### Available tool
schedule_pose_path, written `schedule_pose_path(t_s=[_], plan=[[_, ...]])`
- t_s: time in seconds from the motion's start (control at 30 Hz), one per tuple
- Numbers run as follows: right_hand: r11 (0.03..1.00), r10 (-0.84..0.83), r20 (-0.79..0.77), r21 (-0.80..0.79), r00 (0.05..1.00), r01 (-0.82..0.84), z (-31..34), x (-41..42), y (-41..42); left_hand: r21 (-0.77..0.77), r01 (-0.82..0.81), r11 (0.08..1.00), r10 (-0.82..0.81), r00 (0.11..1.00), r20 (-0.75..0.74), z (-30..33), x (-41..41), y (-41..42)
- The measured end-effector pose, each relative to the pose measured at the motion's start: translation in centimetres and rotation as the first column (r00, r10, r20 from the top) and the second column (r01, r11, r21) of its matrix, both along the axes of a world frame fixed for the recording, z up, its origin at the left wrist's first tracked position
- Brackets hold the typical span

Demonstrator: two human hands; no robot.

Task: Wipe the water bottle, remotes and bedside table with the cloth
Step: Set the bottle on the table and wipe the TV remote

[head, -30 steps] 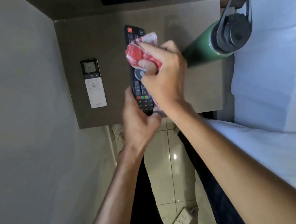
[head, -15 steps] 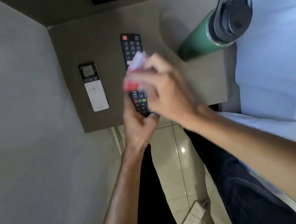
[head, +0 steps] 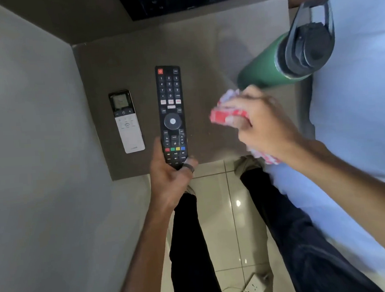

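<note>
My left hand (head: pixel 169 177) grips the near end of a long black TV remote (head: pixel 171 111), held over the brown bedside table (head: pixel 207 55) with its buttons facing up. My right hand (head: pixel 259 122) is bunched around a red and white cloth (head: pixel 224 111), to the right of the remote and apart from it, just below the base of the green water bottle (head: pixel 270 66). The bottle stands at the table's right side with a dark grey lid and carry loop. A small white remote (head: pixel 126 121) with a screen lies flat on the left of the table.
A grey wall (head: pixel 31 154) closes the left side. A bed with a white sheet (head: pixel 358 92) lies along the right. A dark device (head: pixel 186 1) sits at the table's far edge. My legs stand on a glossy tiled floor with a white power strip (head: pixel 252 286).
My right hand with the cloth has come off the black remote and moved right, toward the bottle's base. The remote's face is now uncovered; my left hand still holds its near end.
</note>
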State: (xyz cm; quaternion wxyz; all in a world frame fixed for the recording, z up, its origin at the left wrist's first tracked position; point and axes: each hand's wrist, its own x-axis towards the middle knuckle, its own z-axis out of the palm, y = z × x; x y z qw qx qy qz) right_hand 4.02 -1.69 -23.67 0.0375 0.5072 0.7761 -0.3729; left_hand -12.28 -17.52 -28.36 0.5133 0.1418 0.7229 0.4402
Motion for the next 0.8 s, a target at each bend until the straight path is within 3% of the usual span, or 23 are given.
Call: schedule_pose_path(t_s=[0.07,0.13,0.2,0.27,0.33,0.43,0.5,0.6,0.63,0.67,0.7,0.73,0.77,0.8], plan=[[0.985,-0.166,-0.273,0.005,0.947,0.174,-0.4,-1.6,0.0,0.015,0.013,1.000,-0.012,1.000,-0.011,-0.2,0.6,0.3],[0.977,-0.195,-0.407,-0.001,0.892,0.213,-0.8,-4.1,-0.5,0.055,0.055,0.997,-0.054,0.998,-0.013,-0.1,1.3,0.9],[0.989,-0.113,-0.422,0.035,0.900,0.140,-0.9,-5.9,-2.5,0.106,0.085,0.991,-0.079,0.995,-0.059,0.2,1.4,1.5],[0.996,0.088,-0.392,0.033,0.916,-0.082,-0.5,-6.2,-5.0,0.149,0.125,0.981,-0.104,0.984,-0.143,0.3,1.1,1.8],[0.975,0.206,-0.380,-0.003,0.902,-0.224,-0.6,-5.4,-4.6,0.095,0.117,0.989,-0.102,0.984,-0.148,0.1,1.3,1.4],[0.990,0.022,-0.331,0.139,0.944,0.026,-2.3,-4.6,-1.5,0.030,0.079,0.996,-0.078,0.996,-0.041,-0.1,2.7,1.5],[0.979,-0.066,-0.363,0.157,0.929,0.131,-2.9,-4.6,-1.2,0.052,0.072,0.996,-0.068,0.995,-0.071,-0.7,3.0,1.8],[0.983,0.136,-0.368,-0.069,0.920,-0.173,-3.5,-2.5,-3.4,0.044,0.039,0.998,-0.033,0.991,-0.131,-2.5,2.8,2.5],[0.968,0.094,-0.341,-0.187,0.935,-0.165,-3.9,-1.0,-3.6,0.018,0.050,0.999,-0.047,0.985,-0.166,-3.3,2.9,2.7],[0.939,-0.055,-0.319,-0.339,0.946,-0.060,-4.3,0.7,-3.5,-0.010,0.046,0.999,-0.047,0.980,-0.195,-4.0,3.2,2.9],[0.859,-0.244,-0.283,-0.507,0.928,0.071,-4.4,2.3,-3.3,-0.025,0.023,0.999,-0.027,0.977,-0.211,-4.5,3.6,3.3],[0.706,-0.443,-0.219,-0.683,0.869,0.188,-4.5,4.0,-3.0,-0.030,0.005,1.000,-0.013,0.968,-0.252,-5.2,4.1,3.6],[0.503,-0.600,-0.133,-0.830,0.789,0.242,-4.4,5.3,-2.6,-0.026,0.016,1.000,-0.023,0.948,-0.317,-5.8,4.6,4.0],[0.235,-0.734,-0.010,-0.942,0.679,0.240,-4.7,6.5,-2.5,-0.034,0.058,0.998,-0.067,0.919,-0.389,-6.4,4.9,4.5]])
